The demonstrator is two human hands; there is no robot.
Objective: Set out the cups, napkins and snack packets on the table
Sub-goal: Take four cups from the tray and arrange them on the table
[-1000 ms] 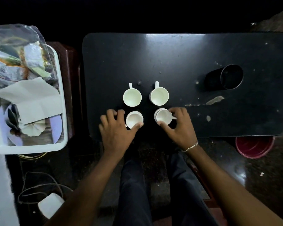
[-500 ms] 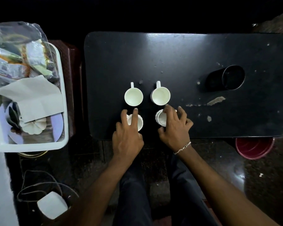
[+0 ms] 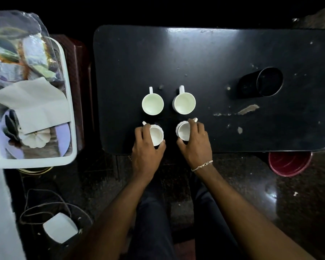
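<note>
At the near edge of the table our left hand curls round the left cup, our right hand round the right cup. Napkins and packets lie left of the table.

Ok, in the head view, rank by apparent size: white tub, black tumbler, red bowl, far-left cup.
1. white tub
2. black tumbler and red bowl, unranked: bowl partly hidden
3. far-left cup
</note>
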